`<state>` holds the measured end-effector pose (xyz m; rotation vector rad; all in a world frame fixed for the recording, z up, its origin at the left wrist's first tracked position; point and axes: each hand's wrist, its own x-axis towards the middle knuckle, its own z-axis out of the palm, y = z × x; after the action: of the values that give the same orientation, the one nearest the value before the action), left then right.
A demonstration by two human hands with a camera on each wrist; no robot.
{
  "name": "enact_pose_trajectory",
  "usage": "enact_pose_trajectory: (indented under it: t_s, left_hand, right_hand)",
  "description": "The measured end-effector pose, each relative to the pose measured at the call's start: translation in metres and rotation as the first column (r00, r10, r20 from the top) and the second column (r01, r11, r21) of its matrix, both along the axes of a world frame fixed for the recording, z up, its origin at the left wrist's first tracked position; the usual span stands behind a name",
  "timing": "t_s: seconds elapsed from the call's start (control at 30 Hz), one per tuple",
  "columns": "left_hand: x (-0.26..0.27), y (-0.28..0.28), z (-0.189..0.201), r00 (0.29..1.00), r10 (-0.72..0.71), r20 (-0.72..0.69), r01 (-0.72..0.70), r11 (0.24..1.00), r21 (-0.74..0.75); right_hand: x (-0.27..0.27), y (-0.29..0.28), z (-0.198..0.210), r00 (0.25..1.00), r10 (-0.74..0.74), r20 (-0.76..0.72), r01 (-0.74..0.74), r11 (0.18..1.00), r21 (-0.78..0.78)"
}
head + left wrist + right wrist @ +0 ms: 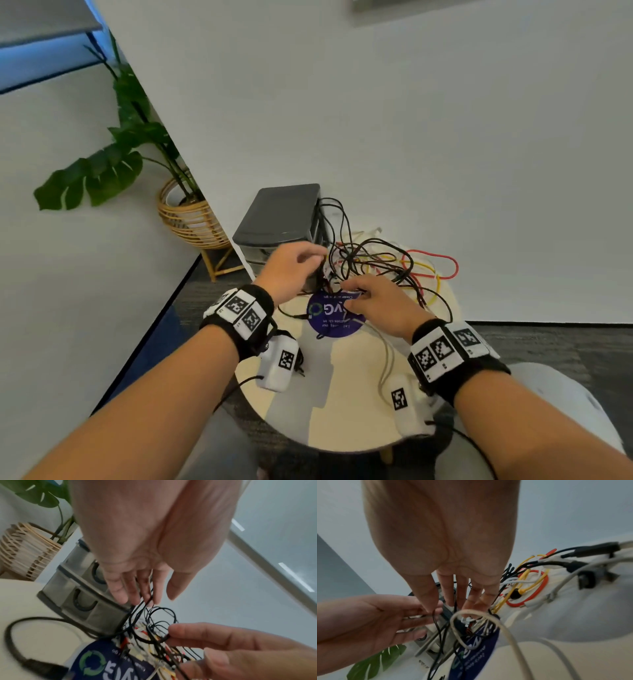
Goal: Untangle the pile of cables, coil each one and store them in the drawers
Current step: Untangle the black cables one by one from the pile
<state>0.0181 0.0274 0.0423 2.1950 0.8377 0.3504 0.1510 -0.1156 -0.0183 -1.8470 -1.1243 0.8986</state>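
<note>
A tangle of black, red, yellow and white cables (pixel 376 263) lies at the back of a round cream table (pixel 342 394). It sits to the right of a dark grey drawer unit (pixel 284 212). My left hand (pixel 317 258) hovers in front of the drawers (pixel 77 601). Its fingers (pixel 120 591) are nearly straight, and a thin black cable (pixel 145 601) runs up between them. My right hand (pixel 349 291) is at the pile's near edge and pinches a thin black cable loop (pixel 164 638) at its fingertips (pixel 188 631). A thick pale cable (pixel 488 622) loops just under the right hand.
A round purple sticker (pixel 334 317) marks the table under my hands. A black plug lead (pixel 17 649) curves over the table's left part. A white wall rises right behind the table. A potted plant in a wicker stand (pixel 191 219) is on the floor to the left.
</note>
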Motion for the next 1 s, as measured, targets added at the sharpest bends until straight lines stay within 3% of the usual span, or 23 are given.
enact_pose_trajectory:
  t_s: [0.13, 0.3, 0.47, 0.6, 0.67, 0.73, 0.8, 0.9, 1.0]
  left_hand:
    - [-0.001, -0.006, 0.033, 0.964, 0.036, 0.262, -0.056, 0.996, 0.068]
    - [-0.001, -0.015, 0.081, 0.866, 0.045, 0.499, -0.061, 0.998, 0.016]
    - [-0.004, -0.021, 0.128, 0.791, -0.023, 0.612, -0.028, 0.997, 0.073]
    - [-0.01, -0.023, 0.164, 0.777, -0.139, 0.614, 0.032, 0.983, 0.182]
    - [-0.013, -0.022, 0.178, 0.775, -0.176, 0.607, 0.066, 0.978, 0.2]
    - [-0.015, -0.023, 0.188, 0.782, -0.191, 0.594, 0.079, 0.975, 0.209]
    - [-0.018, -0.025, 0.194, 0.812, -0.19, 0.552, 0.079, 0.973, 0.219]
    - [-0.025, -0.029, 0.197, 0.854, -0.216, 0.473, 0.123, 0.968, 0.22]
    - [-0.036, -0.029, 0.198, 0.879, -0.223, 0.421, 0.136, 0.964, 0.227]
  right_hand:
    - [0.004, 0.001, 0.001, 0.999, -0.034, -0.036, 0.035, 0.999, 0.011]
    - [0.009, 0.002, -0.008, 0.985, -0.16, -0.063, 0.164, 0.985, 0.059]
    - [0.007, 0.003, -0.01, 0.958, -0.236, -0.16, 0.249, 0.966, 0.071]
    - [0.006, 0.008, 0.017, 0.908, -0.282, -0.308, 0.364, 0.897, 0.25]
    - [0.007, 0.005, 0.052, 0.839, -0.222, -0.496, 0.421, 0.843, 0.335]
    - [0.006, -0.002, 0.09, 0.744, -0.029, -0.668, 0.391, 0.829, 0.399]
    - [0.003, -0.007, 0.126, 0.692, 0.126, -0.711, 0.295, 0.849, 0.438]
    - [-0.007, -0.002, 0.172, 0.827, 0.127, -0.548, 0.177, 0.866, 0.467]
    - [-0.02, 0.008, 0.202, 0.973, 0.006, -0.231, 0.107, 0.874, 0.474]
